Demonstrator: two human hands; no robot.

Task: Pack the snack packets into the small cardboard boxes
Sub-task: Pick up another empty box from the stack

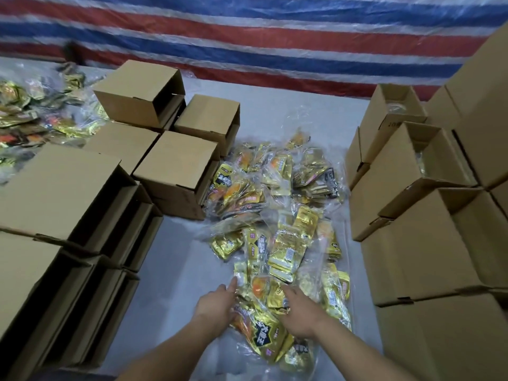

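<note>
A heap of gold snack packets point(283, 243) in clear plastic bags lies down the middle of the grey table. My left hand point(217, 302) reaches onto the near end of the heap, its index finger stretched over a packet. My right hand point(301, 310) rests on the packets beside it, fingers pointing forward; the fingertips are partly hidden among the wrappers. Small cardboard boxes point(176, 171) lie on their sides to the left of the heap, openings facing right. More small boxes point(412, 171) stand stacked on the right, some with open tops.
A second pile of snack packets point(33, 116) sits at the far left behind the boxes. Rows of brown boxes point(68, 215) fill the near left. A red, white and blue striped tarp point(247, 31) hangs behind the table. A strip of bare grey table point(176, 265) lies left of the heap.
</note>
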